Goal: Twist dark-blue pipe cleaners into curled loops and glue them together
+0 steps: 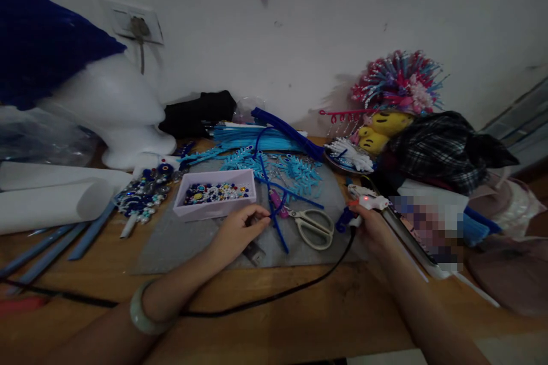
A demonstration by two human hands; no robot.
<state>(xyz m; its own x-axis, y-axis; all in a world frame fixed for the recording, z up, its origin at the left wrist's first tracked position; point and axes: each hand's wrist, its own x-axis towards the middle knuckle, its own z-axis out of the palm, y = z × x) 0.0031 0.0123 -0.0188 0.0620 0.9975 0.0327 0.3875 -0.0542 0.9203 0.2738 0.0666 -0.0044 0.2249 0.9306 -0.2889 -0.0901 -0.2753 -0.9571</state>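
Note:
My left hand, with a pale bangle on its wrist, is closed in a pinch on a dark blue pipe-cleaner piece with crossing strands. My right hand is closed round a white glue gun with a lit red light; its black cord runs across to the left. Between my hands lie scissors with pale handles. A pale lilac box of mixed beads stands just beyond my left hand. Light blue branch-like pipe-cleaner pieces lie behind the scissors.
A grey mat covers part of the wooden table. At the left are a white foam head, a paper roll and a beaded ornament. A phone and plaid cloth lie right, below a pink-blue bundle.

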